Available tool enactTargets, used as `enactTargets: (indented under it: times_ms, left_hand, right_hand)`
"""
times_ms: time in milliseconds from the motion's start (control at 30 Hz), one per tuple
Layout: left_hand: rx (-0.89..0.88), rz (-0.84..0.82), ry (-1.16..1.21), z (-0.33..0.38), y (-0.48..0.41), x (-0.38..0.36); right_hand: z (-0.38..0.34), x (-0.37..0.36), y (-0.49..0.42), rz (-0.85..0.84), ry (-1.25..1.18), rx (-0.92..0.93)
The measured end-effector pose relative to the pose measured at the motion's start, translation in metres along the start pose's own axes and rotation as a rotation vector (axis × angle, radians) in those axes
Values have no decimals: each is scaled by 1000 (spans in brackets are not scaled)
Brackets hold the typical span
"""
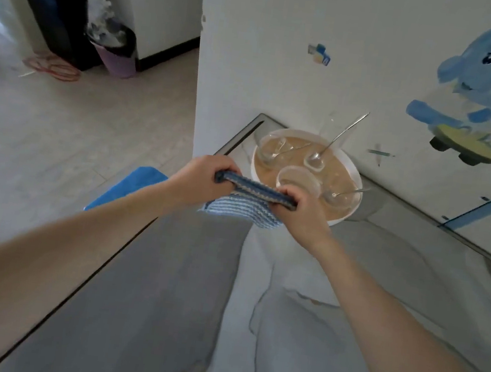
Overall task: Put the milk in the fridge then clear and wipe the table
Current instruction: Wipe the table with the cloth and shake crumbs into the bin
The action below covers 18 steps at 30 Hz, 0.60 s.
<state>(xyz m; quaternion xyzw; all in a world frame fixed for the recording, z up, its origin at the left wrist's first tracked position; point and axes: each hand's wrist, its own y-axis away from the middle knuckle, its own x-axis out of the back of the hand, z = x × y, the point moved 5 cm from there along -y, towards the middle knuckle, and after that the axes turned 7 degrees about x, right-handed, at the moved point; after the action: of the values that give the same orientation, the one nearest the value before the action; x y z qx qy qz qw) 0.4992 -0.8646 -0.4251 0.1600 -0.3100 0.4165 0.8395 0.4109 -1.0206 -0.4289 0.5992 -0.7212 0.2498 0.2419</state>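
Head view: left hand (200,176) and right hand (299,208) grip the cloth (248,200) stretched crosswise mid-frame, tray (355,172) just behind.

Soft, cool daylight, moderate level. Brightest at far left on floor (57,136). Glossy worktop (181,286) carries pale reflections and faint soft shadows. Whole frame slightly blurred; sticker (484,92) smeared. Wide-angle stretch at edges: wall (287,50) corner leans, forearms (57,254) balloon at bottom.
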Motion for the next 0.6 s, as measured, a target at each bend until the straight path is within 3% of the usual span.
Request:
enactTargets:
  times_ms: [133, 233, 367, 600]
  left_hand:
    - [-32, -45, -100, -36, -15, -19]
    - [37, -230, -241, -66, -12, -52]
    - [-23, -431, -431, -83, -5, -83]
    - [-46, -474, -495, -86, 27, -104]
  right_hand:
    - [25, -34, -18, -16, 154, -10]
    - [53, -71, -15, -175, 278, -29]
    - [68, -106, -8, -351, 288, -10]
    - [65, -108, 15, -431, 285, -75]
